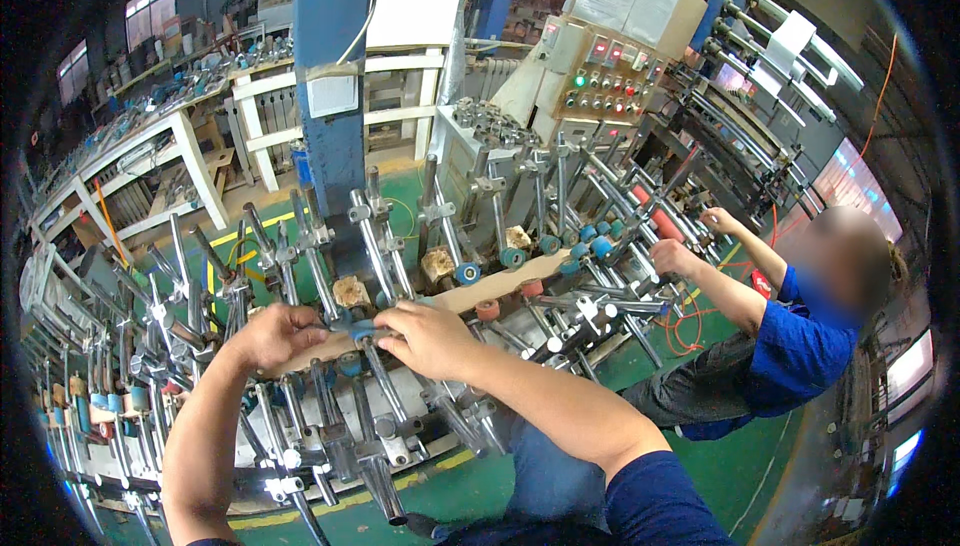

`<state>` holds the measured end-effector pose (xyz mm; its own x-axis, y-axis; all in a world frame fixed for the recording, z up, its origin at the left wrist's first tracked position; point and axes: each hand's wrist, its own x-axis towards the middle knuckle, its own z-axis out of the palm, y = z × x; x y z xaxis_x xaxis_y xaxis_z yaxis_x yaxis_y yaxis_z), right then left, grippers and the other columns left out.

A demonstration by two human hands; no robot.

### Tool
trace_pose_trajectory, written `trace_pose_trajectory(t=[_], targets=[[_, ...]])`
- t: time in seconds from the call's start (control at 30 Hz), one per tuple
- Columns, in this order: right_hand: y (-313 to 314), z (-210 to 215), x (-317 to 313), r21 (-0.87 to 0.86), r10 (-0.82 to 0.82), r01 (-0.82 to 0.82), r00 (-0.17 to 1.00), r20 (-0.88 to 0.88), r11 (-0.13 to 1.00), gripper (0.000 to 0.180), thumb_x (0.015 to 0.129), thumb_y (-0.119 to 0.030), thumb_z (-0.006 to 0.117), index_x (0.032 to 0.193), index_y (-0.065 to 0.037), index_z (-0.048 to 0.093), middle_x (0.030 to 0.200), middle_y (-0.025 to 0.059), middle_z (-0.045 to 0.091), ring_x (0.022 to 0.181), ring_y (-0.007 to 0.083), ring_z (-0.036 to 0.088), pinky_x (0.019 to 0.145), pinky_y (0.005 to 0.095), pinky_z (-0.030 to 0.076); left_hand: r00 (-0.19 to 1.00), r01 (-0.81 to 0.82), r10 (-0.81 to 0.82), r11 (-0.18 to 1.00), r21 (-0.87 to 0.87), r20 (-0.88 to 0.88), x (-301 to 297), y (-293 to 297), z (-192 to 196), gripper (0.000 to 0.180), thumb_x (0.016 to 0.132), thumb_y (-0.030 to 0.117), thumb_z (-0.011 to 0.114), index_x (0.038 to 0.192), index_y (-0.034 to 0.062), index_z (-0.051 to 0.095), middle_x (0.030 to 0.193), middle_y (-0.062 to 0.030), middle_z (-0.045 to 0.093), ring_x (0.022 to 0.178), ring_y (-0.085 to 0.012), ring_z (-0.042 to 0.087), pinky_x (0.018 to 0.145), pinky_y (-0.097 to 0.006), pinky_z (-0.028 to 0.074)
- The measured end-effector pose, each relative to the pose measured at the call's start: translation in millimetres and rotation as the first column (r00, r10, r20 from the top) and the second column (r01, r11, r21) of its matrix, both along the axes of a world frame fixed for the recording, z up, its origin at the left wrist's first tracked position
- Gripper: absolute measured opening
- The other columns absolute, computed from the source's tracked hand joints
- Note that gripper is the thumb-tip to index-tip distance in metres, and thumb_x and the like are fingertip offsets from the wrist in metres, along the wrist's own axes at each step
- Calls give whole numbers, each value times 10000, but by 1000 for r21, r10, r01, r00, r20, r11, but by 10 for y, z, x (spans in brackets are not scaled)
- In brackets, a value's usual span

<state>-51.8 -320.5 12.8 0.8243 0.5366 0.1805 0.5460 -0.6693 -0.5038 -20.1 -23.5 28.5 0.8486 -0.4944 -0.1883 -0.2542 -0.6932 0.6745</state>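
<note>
A long light-brown strip [505,282] runs through the machine between rows of metal rods and small rollers. My left hand [283,338] is over this strip, its fingers bent together at the strip's edge; what they grip is hidden. Just to the right, my right hand [428,339] pinches a small blue piece [362,330] between thumb and fingers, close to the left fingertips. Under my hands is a blue roller [349,364] on a rod. Past my right hand sit a blue roller [467,273] and a red roller [488,310].
Clamped metal rods [385,386] stick out toward me. At the right a co-worker in a blue shirt [800,346] reaches over the same machine. Behind it stand a blue post [332,76] and a control panel [600,76] with lit buttons. An orange hose [685,331] hangs near the co-worker.
</note>
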Motion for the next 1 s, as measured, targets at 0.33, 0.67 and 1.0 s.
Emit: trace_pose_trajectory(t=[0.33,0.67,1.0], targets=[[158,-41,-66,95,6,-6,1000,-2,996,264,990,-318,615,925,-69,672,941,126,685,907,366,672,767,499,534,992,123,-121,976,181,-21,4,24,-119,288,938,339,726,1102,107,774,941,-147,746,840,-271,708,751,-402,538],[179,-78,-51,-27,4,-5,1000,-26,1000,332,999,-370,617,916,-51,658,885,152,701,843,373,686,721,495,531,971,126,-147,984,124,188,55,54,-110,226,889,254,728,1019,75,774,954,-175,737,890,-355,712,786,-438,558],[56,-28,21,-42,-29,28,999,-28,999,342,996,-389,603,909,-67,681,893,160,712,851,389,686,737,516,536,966,110,-100,994,-27,238,178,95,-256,669,851,270,792,1433,42,555,1045,-186,738,949,-342,731,837,-409,576]])
